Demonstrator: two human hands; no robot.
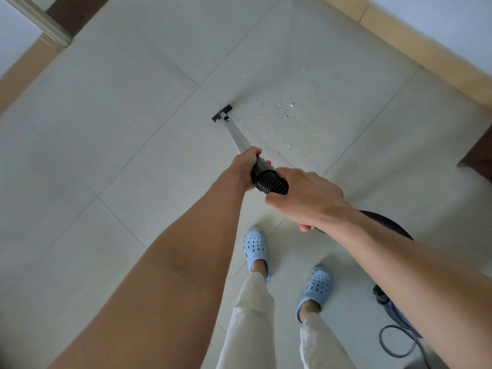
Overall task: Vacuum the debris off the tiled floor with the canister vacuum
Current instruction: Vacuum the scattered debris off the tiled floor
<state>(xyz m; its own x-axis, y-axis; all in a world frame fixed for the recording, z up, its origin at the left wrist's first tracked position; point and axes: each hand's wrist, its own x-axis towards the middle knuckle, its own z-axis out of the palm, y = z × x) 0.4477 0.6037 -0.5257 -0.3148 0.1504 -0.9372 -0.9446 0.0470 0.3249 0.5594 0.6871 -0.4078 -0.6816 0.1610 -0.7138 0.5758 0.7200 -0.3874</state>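
My left hand (246, 166) grips the vacuum wand's upper end, where the silver tube (238, 137) meets the black cuff. My right hand (306, 194) is closed on the black ribbed hose (271, 182) just behind it. The small black floor nozzle (222, 113) rests on the pale tiled floor (119, 134), near a tile joint. Small scraps of pale green and pink debris (290, 115) lie scattered to the right of the nozzle, apart from it. The canister vacuum (391, 307) sits at lower right, mostly hidden by my right forearm.
My feet in light blue clogs (255, 249) stand below the hands. A dark power cord (394, 342) loops on the floor at lower right. A tan skirting board (415, 41) and wall run along the upper right; a door frame (45, 22) stands upper left.
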